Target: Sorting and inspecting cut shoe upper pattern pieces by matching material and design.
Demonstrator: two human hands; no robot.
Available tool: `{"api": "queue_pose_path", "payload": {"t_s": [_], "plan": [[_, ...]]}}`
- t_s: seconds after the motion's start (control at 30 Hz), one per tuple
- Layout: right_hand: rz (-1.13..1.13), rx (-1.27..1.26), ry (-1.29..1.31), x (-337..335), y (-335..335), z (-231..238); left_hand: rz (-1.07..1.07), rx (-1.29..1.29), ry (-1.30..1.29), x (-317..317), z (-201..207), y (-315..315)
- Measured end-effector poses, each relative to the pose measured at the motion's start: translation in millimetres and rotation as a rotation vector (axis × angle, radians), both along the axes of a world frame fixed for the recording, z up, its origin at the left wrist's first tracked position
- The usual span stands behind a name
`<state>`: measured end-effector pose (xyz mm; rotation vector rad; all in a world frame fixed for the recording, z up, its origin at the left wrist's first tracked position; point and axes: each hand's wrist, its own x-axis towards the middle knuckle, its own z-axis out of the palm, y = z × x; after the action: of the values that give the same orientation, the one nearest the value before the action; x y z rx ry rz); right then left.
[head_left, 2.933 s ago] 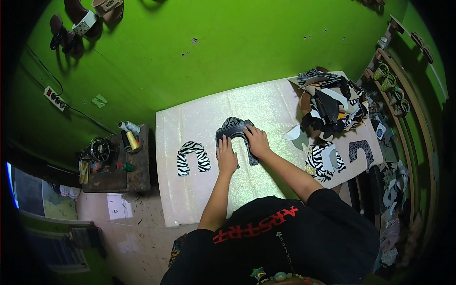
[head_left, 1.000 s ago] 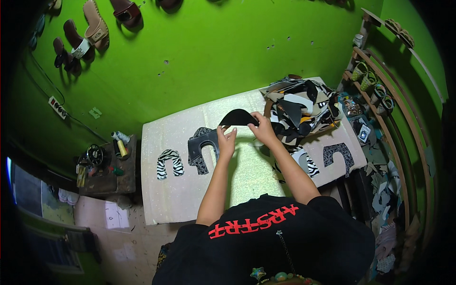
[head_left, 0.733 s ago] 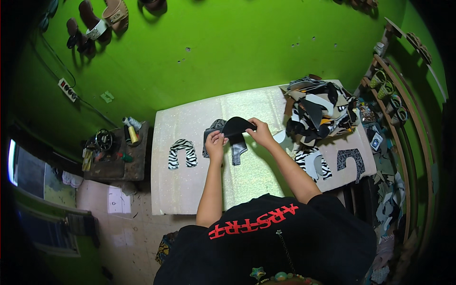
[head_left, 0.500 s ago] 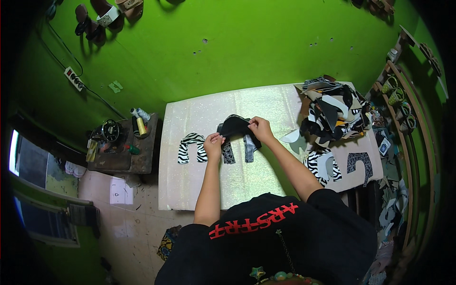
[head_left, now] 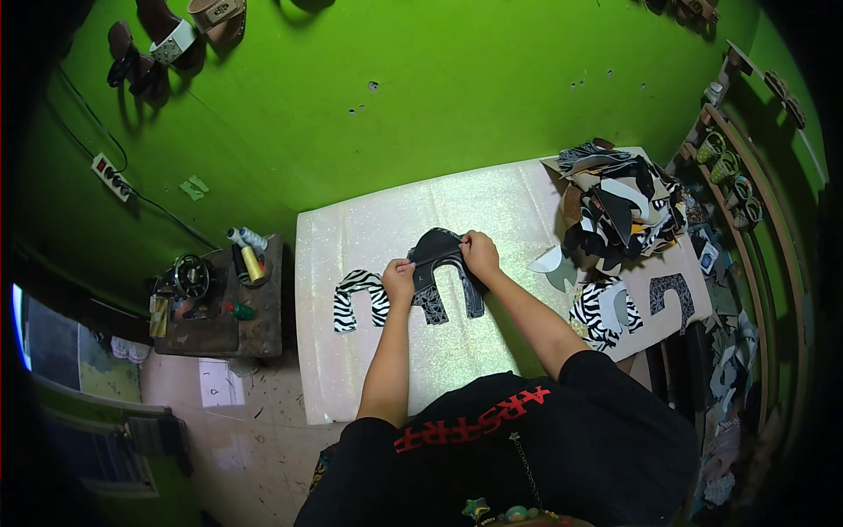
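Note:
Both my hands hold a dark, curved piece of sheet material [head_left: 436, 245], possibly a shoe upper, over the middle of the white table. My left hand [head_left: 399, 278] is closed on its left edge, and my right hand [head_left: 479, 253] pinches its upper right edge. Right beneath it lies a U-shaped black-and-grey patterned piece [head_left: 431, 304], its legs pointing toward me and its top partly covered. Left of my left hand, a zebra-striped U-shaped piece [head_left: 344, 307] rests flat. My fingertips are small in the picture.
The glittery white table covering [head_left: 351, 386] lies under the pieces. A heap of scraps [head_left: 625, 206] stands at the right rear. In front of it are more zebra-striped pieces [head_left: 597, 312] and a patterned arch [head_left: 672, 297]. A sewing machine bench [head_left: 237, 325] with thread cones [head_left: 252, 262] is at left.
The dark piece has been brought down and turned, so the patterned arch below shows more. Both hands stay on it. The whole view has shifted slightly.

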<state>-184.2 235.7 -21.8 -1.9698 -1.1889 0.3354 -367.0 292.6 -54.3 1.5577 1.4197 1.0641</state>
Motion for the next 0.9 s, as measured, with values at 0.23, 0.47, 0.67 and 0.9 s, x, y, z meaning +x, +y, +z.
{"api": "queue_pose_path", "payload": {"t_s": [0.23,0.47,0.67,0.9], "plan": [[-0.027,-0.022,-0.043,-3.3,3.6,-4.7,0.035,0.003,0.02,7.3,-3.6,-0.2],[-0.038,0.006,-0.013,-0.3,4.5,-8.8,0.045,0.057,0.076,11.2,2.2,-5.3],[-0.051,0.012,-0.004,-4.4,3.7,-8.7,0.039,0.078,0.06,9.6,3.4,-7.3],[-0.102,0.026,-0.002,-2.9,3.3,-14.0,0.032,0.176,0.133,15.7,13.0,-15.7]]}}
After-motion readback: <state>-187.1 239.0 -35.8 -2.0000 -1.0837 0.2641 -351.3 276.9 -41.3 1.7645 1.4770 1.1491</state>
